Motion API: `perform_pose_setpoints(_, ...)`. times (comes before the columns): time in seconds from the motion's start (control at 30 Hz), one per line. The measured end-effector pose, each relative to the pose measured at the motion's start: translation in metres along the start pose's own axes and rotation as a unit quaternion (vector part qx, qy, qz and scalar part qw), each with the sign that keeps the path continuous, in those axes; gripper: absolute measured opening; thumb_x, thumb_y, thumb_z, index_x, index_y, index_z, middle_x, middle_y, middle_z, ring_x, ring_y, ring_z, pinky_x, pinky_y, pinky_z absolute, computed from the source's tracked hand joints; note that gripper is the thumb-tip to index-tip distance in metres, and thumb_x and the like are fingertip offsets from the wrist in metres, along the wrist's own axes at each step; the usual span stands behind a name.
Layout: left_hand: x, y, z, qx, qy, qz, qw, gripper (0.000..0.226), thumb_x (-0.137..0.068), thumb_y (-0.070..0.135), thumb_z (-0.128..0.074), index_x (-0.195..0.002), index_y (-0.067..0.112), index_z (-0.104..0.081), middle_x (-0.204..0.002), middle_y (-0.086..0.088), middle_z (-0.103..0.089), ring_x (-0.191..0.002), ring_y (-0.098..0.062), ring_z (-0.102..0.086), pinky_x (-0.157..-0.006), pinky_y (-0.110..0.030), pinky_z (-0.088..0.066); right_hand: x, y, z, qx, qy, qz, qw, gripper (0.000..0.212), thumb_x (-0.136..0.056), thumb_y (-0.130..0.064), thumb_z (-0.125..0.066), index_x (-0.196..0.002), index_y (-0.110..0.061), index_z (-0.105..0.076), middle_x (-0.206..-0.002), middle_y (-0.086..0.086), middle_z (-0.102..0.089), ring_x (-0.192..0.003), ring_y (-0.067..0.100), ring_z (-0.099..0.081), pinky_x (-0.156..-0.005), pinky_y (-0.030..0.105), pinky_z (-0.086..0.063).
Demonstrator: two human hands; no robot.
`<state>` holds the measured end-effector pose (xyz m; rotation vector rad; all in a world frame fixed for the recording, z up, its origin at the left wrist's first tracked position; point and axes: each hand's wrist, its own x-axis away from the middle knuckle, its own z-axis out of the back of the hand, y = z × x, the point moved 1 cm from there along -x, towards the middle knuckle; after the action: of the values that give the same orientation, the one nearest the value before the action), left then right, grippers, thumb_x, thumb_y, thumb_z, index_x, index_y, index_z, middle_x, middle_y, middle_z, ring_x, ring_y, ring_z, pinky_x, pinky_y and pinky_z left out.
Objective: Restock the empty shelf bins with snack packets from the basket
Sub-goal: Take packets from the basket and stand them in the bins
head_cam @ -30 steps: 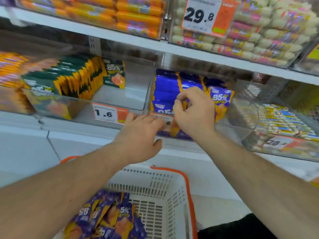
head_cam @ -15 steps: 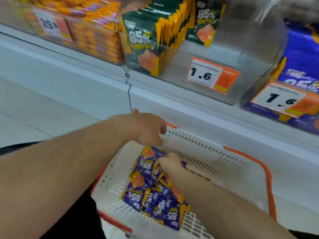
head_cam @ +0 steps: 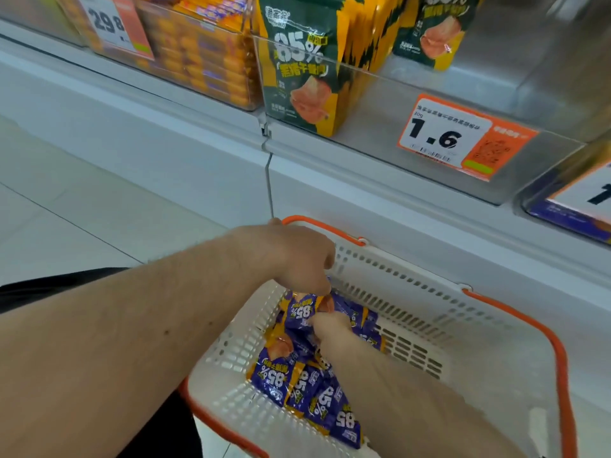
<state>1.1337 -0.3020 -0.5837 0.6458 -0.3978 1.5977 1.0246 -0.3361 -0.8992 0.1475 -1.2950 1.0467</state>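
Observation:
A white basket (head_cam: 413, 312) with orange handles sits on the floor below the shelf, holding several purple snack packets (head_cam: 304, 388). Both hands are down inside it. My left hand (head_cam: 297, 256) pinches the top edge of one purple packet (head_cam: 302, 312) at the pile's far end. My right hand (head_cam: 332, 328) is curled into the packets just below it, its fingers gripping the same bunch of packets; the fingertips are hidden. At the right frame edge is the corner of the clear bin with purple packets (head_cam: 575, 219).
On the shelf above, a clear bin (head_cam: 413, 104) holds green and yellow packets (head_cam: 304, 67) on its left, with bare space on its right behind a 1.6 price tag (head_cam: 459, 140). An orange-packet bin (head_cam: 205, 51) stands further left. White tiled floor lies at left.
A second ago both hands were at the purple bin on the shelf. They dropped into the basket, and now both have closed on packets at the pile's far end.

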Motion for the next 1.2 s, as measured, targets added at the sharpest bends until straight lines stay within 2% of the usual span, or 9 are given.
perform_pose_setpoints(0.1, 0.004, 0.006, 0.002, -0.003, 0.013, -0.006, 1.000, 0.043, -0.095, 0.046, -0.049, -0.134, 0.027, -0.049, -0.132, 0.005, -0.056, -0.123, -0.019, -0.050, -0.108, -0.044, -0.027, 0.090, -0.038, 0.059, 0.139, 0.066, 0.158, 0.975, 0.022, -0.081, -0.003, -0.056, -0.071, -0.019, -0.046, -0.072, 0.004, -0.051, -0.064, 0.023, -0.047, -0.053, 0.031, -0.032)
perform_pose_setpoints(0.33, 0.007, 0.046, -0.003, -0.003, 0.070, -0.048, 0.996, 0.056, -0.091, 0.052, -0.054, -0.142, 0.032, -0.041, -0.145, 0.009, -0.047, -0.131, -0.017, -0.045, -0.109, -0.042, -0.034, 0.194, -0.065, 0.204, 0.395, 0.105, 0.352, 0.842, 0.029, -0.092, -0.009, -0.050, -0.112, -0.022, -0.066, -0.117, 0.005, -0.064, -0.103, 0.026, -0.059, -0.079, 0.031, -0.045)
perform_pose_setpoints(0.4, 0.003, 0.069, -0.002, 0.013, 0.096, -0.068, 0.993, 0.062, -0.088, 0.055, -0.057, -0.143, 0.031, -0.040, -0.145, 0.007, -0.046, -0.130, -0.019, -0.046, -0.107, -0.040, -0.037, 0.226, -0.069, 0.239, 0.422, 0.118, 0.374, 0.817, 0.032, -0.092, -0.010, -0.051, -0.116, -0.027, -0.064, -0.121, 0.004, -0.064, -0.110, 0.027, -0.058, -0.087, 0.036, -0.049)
perform_pose_setpoints(0.53, 0.001, 0.139, 0.009, 0.076, 0.119, -0.120, 0.983, 0.082, -0.072, 0.072, -0.059, -0.141, 0.031, -0.040, -0.143, 0.006, -0.047, -0.129, -0.019, -0.046, -0.105, -0.038, -0.038, 0.295, -0.075, 0.299, 0.435, 0.143, 0.399, 0.794, 0.037, -0.096, -0.011, -0.052, -0.128, -0.029, -0.057, -0.109, -0.003, -0.057, -0.094, 0.020, -0.053, -0.075, 0.029, -0.042)
perform_pose_setpoints(0.7, -0.001, 0.219, 0.038, 0.269, 0.230, -0.201, 0.913, 0.062, -0.056, 0.064, -0.061, -0.095, 0.018, -0.066, -0.091, 0.002, -0.070, -0.086, -0.018, -0.064, -0.072, -0.030, -0.048, 0.360, -0.061, 0.361, 0.399, 0.253, 0.428, 0.770, 0.041, -0.093, -0.015, -0.057, -0.132, -0.029, -0.051, -0.116, -0.001, -0.063, -0.106, 0.023, -0.057, -0.083, 0.036, -0.048)
perform_pose_setpoints(0.83, 0.000, 0.260, 0.063, 0.335, 0.281, -0.255, 0.862, 0.026, -0.082, 0.029, -0.076, -0.107, 0.030, -0.069, -0.095, 0.015, -0.070, -0.089, -0.007, -0.064, -0.080, -0.027, -0.052, 0.398, -0.035, 0.414, 0.374, 0.432, 0.390, 0.722, 0.044, -0.081, -0.044, -0.073, -0.118, -0.027, -0.057, -0.104, -0.009, -0.065, -0.100, 0.016, -0.054, -0.079, 0.033, -0.047)
perform_pose_setpoints(1.0, 0.001, 0.311, 0.097, 0.324, 0.353, -0.294, 0.827, 0.029, -0.087, 0.024, -0.071, -0.116, 0.027, -0.066, -0.097, 0.013, -0.064, -0.087, -0.008, -0.059, -0.062, -0.004, -0.038, 0.406, -0.018, 0.444, 0.328, 0.504, 0.384, 0.701, 0.032, -0.083, -0.036, -0.073, -0.110, -0.023, -0.065, -0.108, 0.000, -0.067, -0.101, 0.025, -0.060, -0.075, 0.033, -0.048)
perform_pose_setpoints(1.1, 0.000, 0.326, 0.114, 0.220, 0.439, -0.283, 0.824, 0.047, -0.082, 0.036, -0.070, -0.126, 0.027, -0.056, -0.120, 0.009, -0.060, -0.111, -0.016, -0.055, -0.086, -0.029, -0.042, 0.414, -0.020, 0.467, 0.293, 0.578, 0.403, 0.646, 0.025, -0.080, -0.029, -0.074, -0.102, -0.021, -0.067, -0.100, 0.003, -0.066, -0.095, 0.029, -0.060, -0.070, 0.035, -0.045)
perform_pose_setpoints(1.2, -0.008, 0.324, 0.123, 0.075, 0.496, -0.231, 0.834, 0.081, -0.080, 0.046, -0.066, -0.148, 0.026, -0.027, -0.154, 0.008, -0.028, -0.140, -0.015, -0.025, -0.107, -0.037, -0.017, 0.416, -0.021, 0.492, 0.291, 0.656, 0.438, 0.540, 0.022, -0.075, -0.025, -0.073, -0.093, -0.014, -0.066, -0.089, 0.009, -0.066, -0.081, 0.035, -0.064, -0.063, 0.040, -0.052)
